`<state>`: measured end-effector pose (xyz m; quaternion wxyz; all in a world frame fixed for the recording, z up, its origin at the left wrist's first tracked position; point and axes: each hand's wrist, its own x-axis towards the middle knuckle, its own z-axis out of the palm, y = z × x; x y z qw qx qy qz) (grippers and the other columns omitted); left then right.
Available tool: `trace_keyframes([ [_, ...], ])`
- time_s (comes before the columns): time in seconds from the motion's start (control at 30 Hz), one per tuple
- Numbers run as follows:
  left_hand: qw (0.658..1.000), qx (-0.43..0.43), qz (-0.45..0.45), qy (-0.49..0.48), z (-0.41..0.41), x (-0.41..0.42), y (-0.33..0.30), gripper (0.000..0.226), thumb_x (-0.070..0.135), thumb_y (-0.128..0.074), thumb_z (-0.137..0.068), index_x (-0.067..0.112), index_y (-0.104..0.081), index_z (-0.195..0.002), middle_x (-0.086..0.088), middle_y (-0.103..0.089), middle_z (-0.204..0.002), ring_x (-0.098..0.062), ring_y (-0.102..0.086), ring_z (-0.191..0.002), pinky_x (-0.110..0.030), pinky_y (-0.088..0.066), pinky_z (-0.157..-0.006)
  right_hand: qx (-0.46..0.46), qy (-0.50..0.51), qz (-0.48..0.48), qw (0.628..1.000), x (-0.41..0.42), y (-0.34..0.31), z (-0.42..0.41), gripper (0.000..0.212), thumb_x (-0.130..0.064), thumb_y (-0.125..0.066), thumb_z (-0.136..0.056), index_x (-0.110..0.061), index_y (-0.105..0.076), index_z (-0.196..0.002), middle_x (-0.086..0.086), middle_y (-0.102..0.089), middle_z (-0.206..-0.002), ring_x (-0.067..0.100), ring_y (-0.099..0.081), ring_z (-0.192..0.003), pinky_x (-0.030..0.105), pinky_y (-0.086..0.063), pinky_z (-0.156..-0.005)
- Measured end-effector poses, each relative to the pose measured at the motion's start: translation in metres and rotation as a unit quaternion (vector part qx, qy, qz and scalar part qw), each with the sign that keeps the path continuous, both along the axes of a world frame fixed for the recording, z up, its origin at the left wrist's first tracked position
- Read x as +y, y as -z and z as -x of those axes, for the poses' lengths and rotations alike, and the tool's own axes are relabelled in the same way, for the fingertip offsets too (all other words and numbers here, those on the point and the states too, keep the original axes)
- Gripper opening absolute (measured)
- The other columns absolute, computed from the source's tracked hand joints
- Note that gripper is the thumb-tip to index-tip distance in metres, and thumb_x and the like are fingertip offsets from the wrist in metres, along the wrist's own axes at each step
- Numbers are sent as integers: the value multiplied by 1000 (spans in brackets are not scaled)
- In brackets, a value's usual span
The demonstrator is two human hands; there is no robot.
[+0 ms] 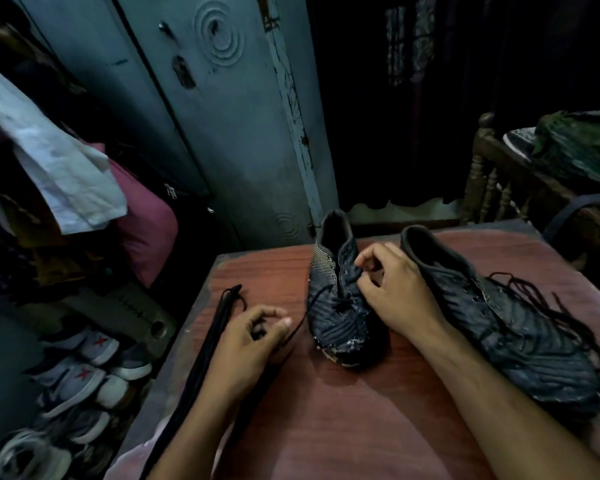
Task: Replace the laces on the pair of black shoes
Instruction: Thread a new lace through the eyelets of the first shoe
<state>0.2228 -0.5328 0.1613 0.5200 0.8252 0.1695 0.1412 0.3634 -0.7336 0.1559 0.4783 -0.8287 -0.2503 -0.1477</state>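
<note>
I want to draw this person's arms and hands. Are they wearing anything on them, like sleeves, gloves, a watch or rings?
No, nothing shows. The left hand and the right hand are bare, without gloves, and I see no rings, though the picture is dim. Both forearms are bare down to the picture's bottom edge: no sleeves, watch or bracelets in view.

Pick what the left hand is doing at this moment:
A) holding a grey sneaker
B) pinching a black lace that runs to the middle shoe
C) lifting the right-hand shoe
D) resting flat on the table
B: the left hand pinches a black lace that runs to the middle shoe.
</note>
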Motion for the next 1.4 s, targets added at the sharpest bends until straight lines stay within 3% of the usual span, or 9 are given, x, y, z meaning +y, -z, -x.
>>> trace_keyframes([
  [0.13,947,151,-274,78,18,4,-19,17,46,-75,-88,29,-78,-88,13,-65,-61,1,-58,-55,-17,-40,-52,-23,-19,5,1000,6,0,6,15,-11,-65,-85,-24,-62,-93,-8,-56,-92,17,-57,-90,39,-50,-84],
  [0.23,926,185,-312,106,24,0,-32,34,45,-67,-95,17,-73,-76,9,-69,-64,-1,-61,-56,-26,-47,-57,-33,-33,31,998,12,2,13,13,-13,-66,-84,-23,-63,-92,-9,-56,-90,20,-53,-89,41,-47,-83],
  [0.53,989,22,-94,109,37,-7,-85,33,44,-75,-87,17,-78,-69,5,-68,-89,-9,-64,-99,-31,-44,-95,-66,-87,116,987,28,7,31,16,-36,-62,-82,-25,-63,-93,-9,-64,-96,23,-56,-98,38,-40,-83],
  [0.7,974,-76,38,210,42,-18,-115,28,37,-70,-87,15,-74,-70,-7,-70,-129,-24,-60,-130,-49,-45,-109,-64,-112,135,982,26,5,32,38,-60,-47,-83,-26,-66,-86,-8,-63,-90,19,-55,-94,37,-41,-83],
  [0.8,961,-101,73,247,35,-35,-119,23,36,-71,-90,16,-77,-80,-10,-75,-109,-32,-65,-118,-47,-49,-106,-81,-146,144,975,27,0,42,54,-66,-35,-80,-25,-70,-86,-9,-62,-88,19,-57,-92,37,-45,-80],
  [0.97,949,-139,52,280,16,-51,-140,20,10,-53,-95,8,-73,-97,-10,-71,-92,-25,-65,-93,-32,-52,-89,-147,-183,68,970,25,-7,53,27,-42,-60,-89,-22,-61,-71,-5,-59,-67,20,-59,-65,31,-43,-58],
  [1.17,945,-97,-106,293,-7,-48,-160,23,5,-55,-102,15,-66,-120,-6,-68,-84,-19,-57,-72,-25,-49,-66,-271,-195,-187,924,22,-31,77,28,-27,-65,-96,-20,-57,-122,-1,-62,-74,11,-58,-59,30,-50,-57],
  [1.3,948,-60,-135,283,-10,-33,-159,32,10,-59,-99,19,-54,-130,-8,-70,-85,-21,-61,-76,-28,-51,-67,-108,-73,-298,946,18,-34,60,55,-13,-71,-90,-26,-46,-136,-3,-64,-71,9,-60,-57,23,-50,-56],
  [1.4,954,-66,-111,272,-7,-23,-156,32,17,-63,-97,18,-54,-127,-11,-72,-87,-21,-61,-74,-26,-51,-66,-4,-8,-271,962,16,-21,29,13,-31,-67,-90,-31,-67,-103,-6,-69,-70,7,-66,-64,37,-55,-63],
])
